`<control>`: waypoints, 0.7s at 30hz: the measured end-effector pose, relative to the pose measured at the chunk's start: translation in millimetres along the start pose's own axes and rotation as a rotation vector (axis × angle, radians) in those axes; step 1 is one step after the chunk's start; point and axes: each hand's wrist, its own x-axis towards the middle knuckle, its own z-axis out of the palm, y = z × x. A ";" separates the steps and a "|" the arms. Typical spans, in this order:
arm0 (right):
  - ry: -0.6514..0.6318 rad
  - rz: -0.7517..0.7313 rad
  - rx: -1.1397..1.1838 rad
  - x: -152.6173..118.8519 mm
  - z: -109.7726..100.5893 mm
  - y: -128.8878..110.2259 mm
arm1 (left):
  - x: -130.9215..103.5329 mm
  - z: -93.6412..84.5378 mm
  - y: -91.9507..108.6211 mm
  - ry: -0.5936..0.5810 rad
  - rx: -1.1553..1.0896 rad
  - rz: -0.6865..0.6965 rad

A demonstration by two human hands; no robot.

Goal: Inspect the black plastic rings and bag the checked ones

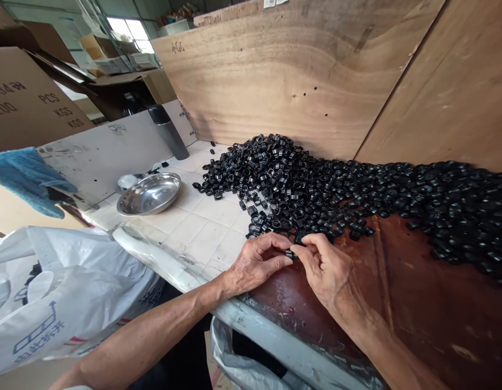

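Over the near edge of the table, my left hand [261, 261] pinches a small black plastic ring [290, 253] between thumb and fingers. Facing it from the other side, my right hand [327, 265] is closed, its thumb and index fingertips against the same ring. My fingers hide part of the ring. Just beyond both hands lies a large heap of similar black plastic rings [275, 168], stretching off to the right along the wooden boards.
A steel bowl [151, 194] and a dark flask [169, 132] stand on the left of the table. Wooden boards [291, 70] close off the back. A blue cloth [27, 173] hangs over the left side panel, above a white woven sack [72, 292]. Cardboard boxes [27, 103] stand behind.
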 end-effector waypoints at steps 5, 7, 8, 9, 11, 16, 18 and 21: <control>-0.067 -0.110 0.164 3.2 -7.4 -5.3 | 0.8 2.4 3.6 0.060 -0.146 -0.053; -0.061 -0.112 0.159 3.1 -6.8 -2.7 | 0.7 2.0 3.5 0.060 -0.155 -0.038; -0.052 -0.106 0.132 2.6 -5.4 -0.7 | 0.5 1.5 3.0 0.050 -0.136 -0.025; -0.048 -0.098 0.093 1.9 -3.6 1.4 | 0.3 1.0 2.3 0.039 -0.105 -0.013; -0.047 -0.087 0.002 0.6 -0.1 4.4 | -0.1 0.2 0.6 0.014 -0.040 -0.001; -0.013 -0.006 0.011 0.5 -1.7 -1.2 | 0.2 1.7 -0.1 -0.002 -0.103 -0.023; -0.030 -0.049 0.116 1.3 -4.3 -3.9 | 0.5 2.6 1.4 0.019 -0.152 -0.040; -0.074 -0.122 0.154 1.7 -4.7 -3.0 | 0.7 3.1 4.0 0.043 -0.168 -0.054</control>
